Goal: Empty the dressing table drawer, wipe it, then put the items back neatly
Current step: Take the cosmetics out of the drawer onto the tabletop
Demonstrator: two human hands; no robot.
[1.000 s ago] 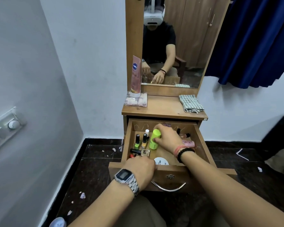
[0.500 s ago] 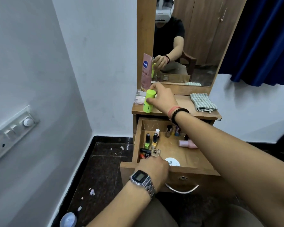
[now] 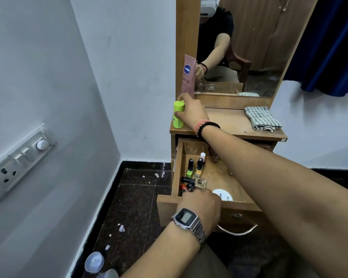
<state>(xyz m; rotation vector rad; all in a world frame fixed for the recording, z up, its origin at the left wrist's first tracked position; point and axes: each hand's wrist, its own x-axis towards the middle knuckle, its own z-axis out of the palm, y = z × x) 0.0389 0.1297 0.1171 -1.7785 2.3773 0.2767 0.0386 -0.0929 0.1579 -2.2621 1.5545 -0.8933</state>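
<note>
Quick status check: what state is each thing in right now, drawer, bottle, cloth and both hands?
Drawer: pulled open, items inside.
Green bottle: upright on the tabletop's left edge.
Right hand: gripping the green bottle.
Left hand: resting on the drawer's front edge.
Checked cloth: folded, lying on the tabletop.

The bottle (image 3: 178,117) on the far left of the tabletop is lime green, and the tube (image 3: 188,77) behind it is pale pink with a blue oval badge. To the right lies a cloth (image 3: 262,117) checked in grey-green and white. The dressing table (image 3: 229,123) is warm brown wood. A dark blue curtain (image 3: 333,47) hangs far right. The floor (image 3: 133,207) is black, speckled brown.
</note>
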